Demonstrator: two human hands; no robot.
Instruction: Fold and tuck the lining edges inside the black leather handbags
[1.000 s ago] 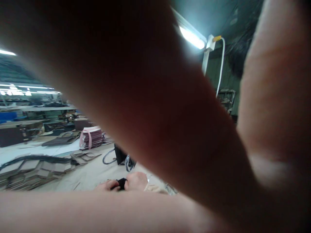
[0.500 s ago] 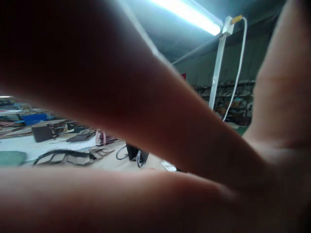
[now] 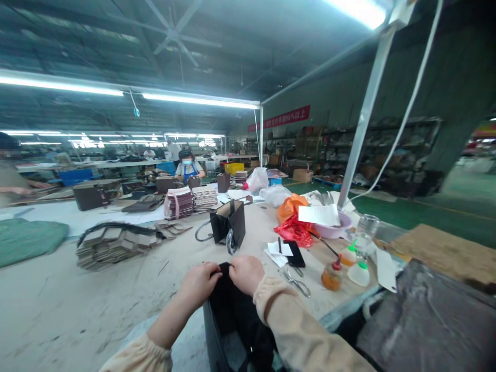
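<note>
My left hand (image 3: 199,283) and my right hand (image 3: 245,273) are both closed on the top edge of a black paper bag (image 3: 232,320) that stands in front of me at the near edge of the table (image 3: 77,305). The two hands pinch the rim side by side, almost touching. A finished black bag with handles (image 3: 228,226) stands upright a little farther back on the table.
A stack of flat folded cartons (image 3: 112,243) lies to the left. Scissors (image 3: 296,281), a black phone (image 3: 294,254), glue bottles (image 3: 351,263) and a red plastic bag (image 3: 294,227) sit to the right. A white post (image 3: 364,119) rises at the table's right. Other people work at far tables.
A forearm that covered the lens closely has dropped away. The whole table and both my hands on the black bag are now in view.
</note>
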